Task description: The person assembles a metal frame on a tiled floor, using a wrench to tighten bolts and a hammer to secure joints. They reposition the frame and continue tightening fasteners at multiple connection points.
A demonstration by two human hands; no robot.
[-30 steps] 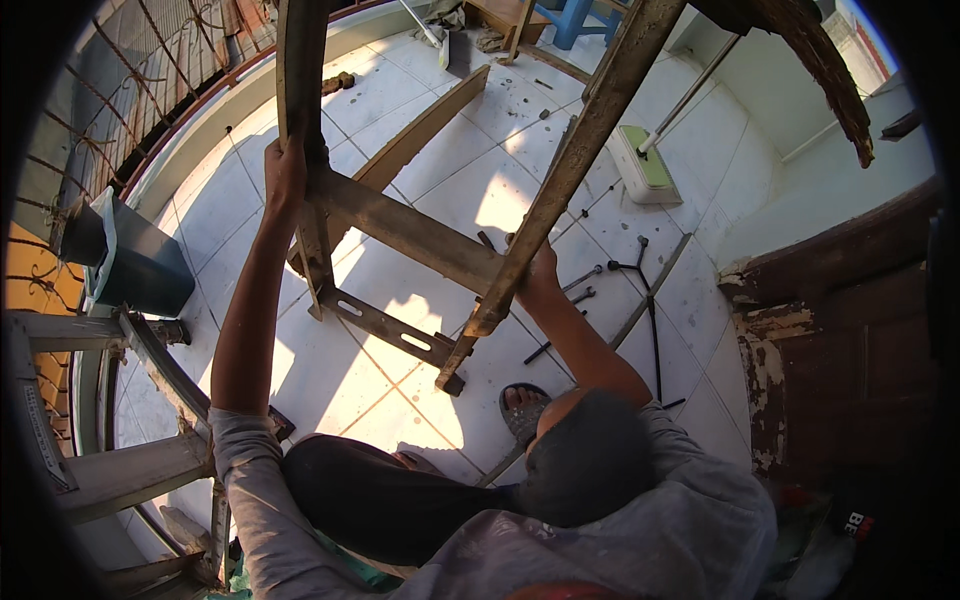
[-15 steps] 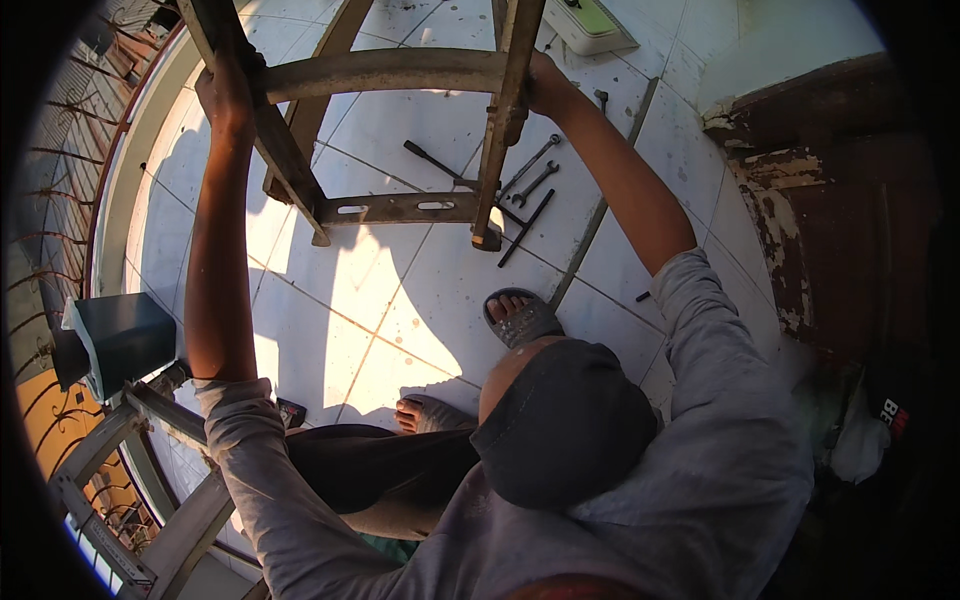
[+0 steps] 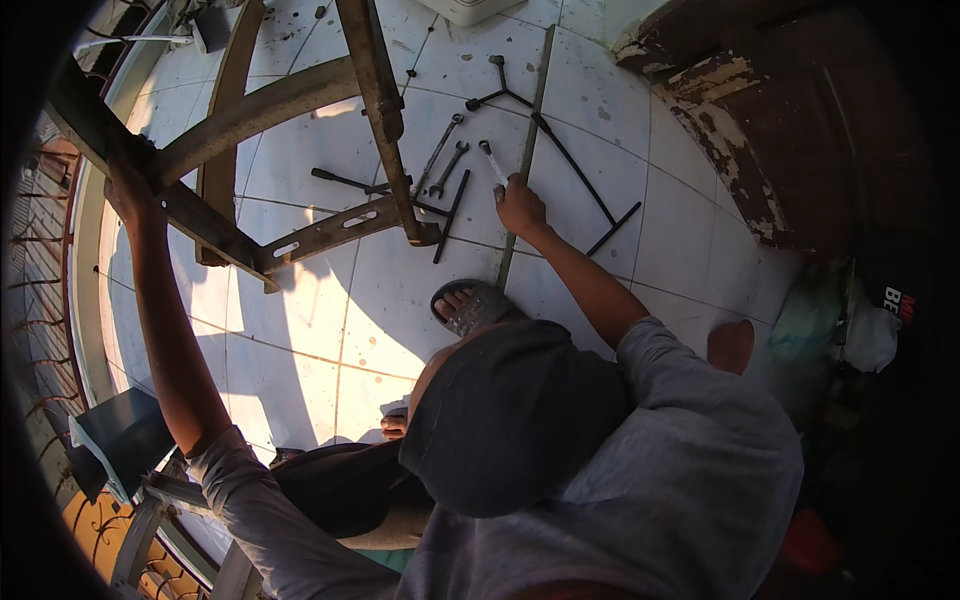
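Note:
My left hand (image 3: 137, 195) is closed around the left side rail of a brown, worn metal frame (image 3: 255, 118), which has a curved crossbar and a slotted lower crosspiece. The frame stands tilted over the tiled floor. My right hand (image 3: 521, 207) is down near the floor, its fingers closed on the lower end of a silver wrench (image 3: 492, 160). Left of that hand lie a long wrench (image 3: 437, 152), a shorter open-end wrench (image 3: 449, 170) and a black T-handle wrench (image 3: 453, 215). Another T-handle wrench (image 3: 577, 165) lies to its right, and a Y-shaped socket wrench (image 3: 503, 92) farther off.
A peeling brown wooden door (image 3: 800, 130) stands at the right, with a pale plastic bag (image 3: 870, 335) near it. Metal railing (image 3: 50, 330) runs along the left, beside a dark green box (image 3: 130, 435). My sandalled foot (image 3: 470, 305) is below the tools.
My right hand has let go of the frame's right side and come down onto the silver wrench. My left hand stays on the frame, which appears farther left and more tilted as the view shifts.

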